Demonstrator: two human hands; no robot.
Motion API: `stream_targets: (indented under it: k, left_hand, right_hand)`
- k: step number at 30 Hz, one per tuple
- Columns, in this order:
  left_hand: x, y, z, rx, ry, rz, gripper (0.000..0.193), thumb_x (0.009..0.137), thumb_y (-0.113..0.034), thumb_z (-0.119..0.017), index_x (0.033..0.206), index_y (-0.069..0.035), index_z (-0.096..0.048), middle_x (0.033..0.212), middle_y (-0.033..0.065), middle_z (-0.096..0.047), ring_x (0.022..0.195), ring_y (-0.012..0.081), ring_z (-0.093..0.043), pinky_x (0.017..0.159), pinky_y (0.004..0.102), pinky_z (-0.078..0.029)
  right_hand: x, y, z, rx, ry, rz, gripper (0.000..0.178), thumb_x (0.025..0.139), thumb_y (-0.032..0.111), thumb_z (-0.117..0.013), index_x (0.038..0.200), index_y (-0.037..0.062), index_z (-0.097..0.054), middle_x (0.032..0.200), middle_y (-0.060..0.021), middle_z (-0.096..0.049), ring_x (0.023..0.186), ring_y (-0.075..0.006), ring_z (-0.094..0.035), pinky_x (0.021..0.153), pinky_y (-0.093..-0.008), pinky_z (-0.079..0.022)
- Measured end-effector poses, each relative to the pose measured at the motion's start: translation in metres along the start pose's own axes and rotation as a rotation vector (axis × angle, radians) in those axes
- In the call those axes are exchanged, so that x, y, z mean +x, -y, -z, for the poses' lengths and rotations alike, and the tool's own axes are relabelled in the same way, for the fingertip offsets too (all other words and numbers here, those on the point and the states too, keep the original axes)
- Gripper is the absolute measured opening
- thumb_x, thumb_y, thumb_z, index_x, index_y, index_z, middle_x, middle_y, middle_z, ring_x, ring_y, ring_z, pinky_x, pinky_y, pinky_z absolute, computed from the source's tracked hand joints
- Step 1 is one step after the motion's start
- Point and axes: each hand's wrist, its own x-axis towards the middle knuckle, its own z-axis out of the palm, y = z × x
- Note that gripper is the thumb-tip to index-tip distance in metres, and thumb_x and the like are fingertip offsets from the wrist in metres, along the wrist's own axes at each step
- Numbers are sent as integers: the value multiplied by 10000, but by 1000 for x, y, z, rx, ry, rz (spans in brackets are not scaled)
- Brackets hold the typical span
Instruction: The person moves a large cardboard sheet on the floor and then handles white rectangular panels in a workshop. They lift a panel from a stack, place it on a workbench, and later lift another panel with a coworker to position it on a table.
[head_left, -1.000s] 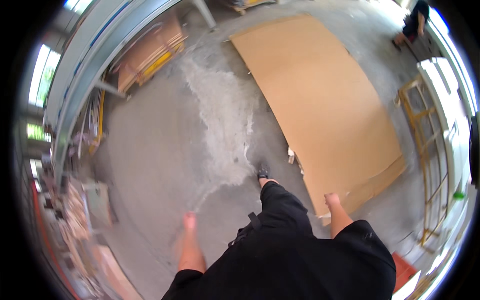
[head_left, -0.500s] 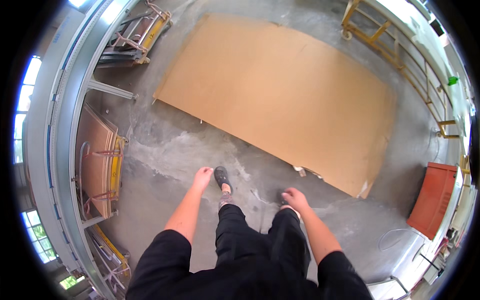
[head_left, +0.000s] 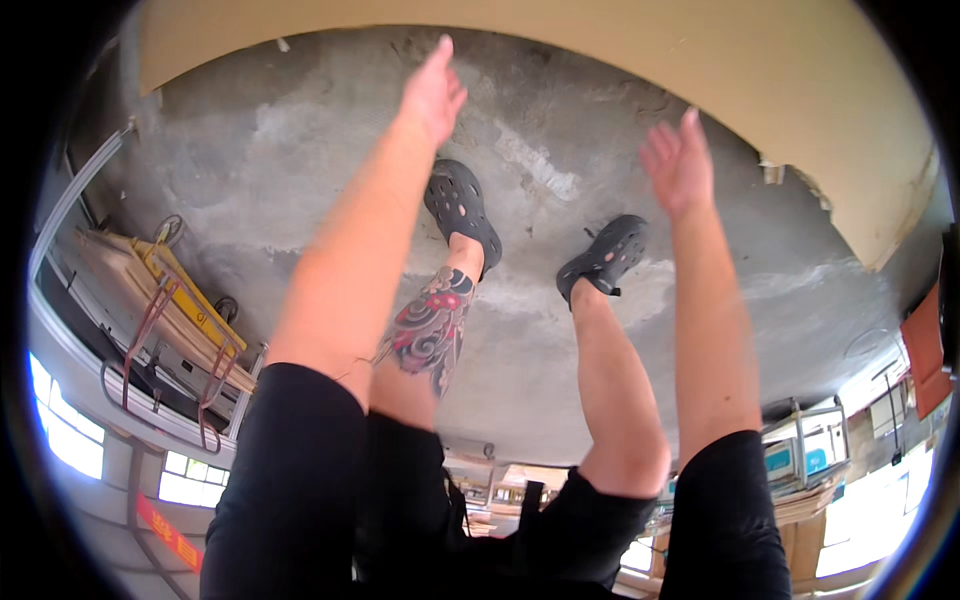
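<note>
Looks down from head height along two bare forearms, stretched out over a grey concrete floor (head_left: 310, 180). Shows a left hand (head_left: 432, 95) and a right hand (head_left: 680, 165) held out ahead of two feet in dark clogs (head_left: 460, 200), both pointing toward a large cardboard sheet (head_left: 690, 50) across the top of the view. Suggests, as a judgement, a reach toward the sheet's near edge, with no hold taken yet. Would call next, for a hold on that edge, for bending lower, bringing both hands down and working the fingertips underneath.

Has a wide, empty grip on the left, with fingers parted; has a wide, empty grip on the right too, with fingers spread and smeared by motion. Leaves only a thin gap in the view between fingertips and edge; cannot tell how high above the floor.

Appears plain, brown and thin, lying flat on the floor as far as can be judged, with the near edge bent into an arch by the lens. Turns ragged toward the right, with a small torn flap and a frayed stretch before the corner. Runs out of view at the top.

Includes also a yellow-edged trolley (head_left: 190, 297) at left and an orange-red box (head_left: 928, 350) at far right
</note>
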Motion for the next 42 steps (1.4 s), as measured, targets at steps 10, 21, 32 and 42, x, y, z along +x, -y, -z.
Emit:
stream_targets:
  k: [10,21,32,42]
  left_hand:
    - [79,-17,-27,-381,311,-277,442,932,-391,-619,1254,-106,-520,1257,77,-548,1192,274,-488,1088,437,-352]
    - [48,-42,-15,-303,239,-242,334,1018,-256,-500,1277,-47,-472,1289,89,-500,1229,258,-468,1124,446,-361]
    - [-12,-32,5,-302,250,-144,347,985,-330,-569,1253,-113,-529,1187,23,-579,1097,179,-550,979,355,-450]
    - [-187,18,79,-545,266,-134,382,965,-244,-585,1288,-55,-512,1263,117,-580,1150,284,-561,975,479,-484]
  right_hand:
    - [93,5,-16,535,43,289,417,1011,392,-469,1284,76,-473,1259,-115,-529,1172,-293,-502,1050,-503,-394]
    - [65,26,-21,525,81,179,390,998,415,-492,1246,116,-525,1196,-75,-579,1098,-252,-555,983,-440,-468]
    - [-14,39,-4,489,37,163,435,989,418,-527,1320,140,-485,1271,-57,-546,1145,-228,-526,990,-431,-443]
    - [-193,-26,37,752,191,2,339,1010,251,-496,1275,41,-526,1286,-121,-583,1171,-289,-549,1013,-448,-463]
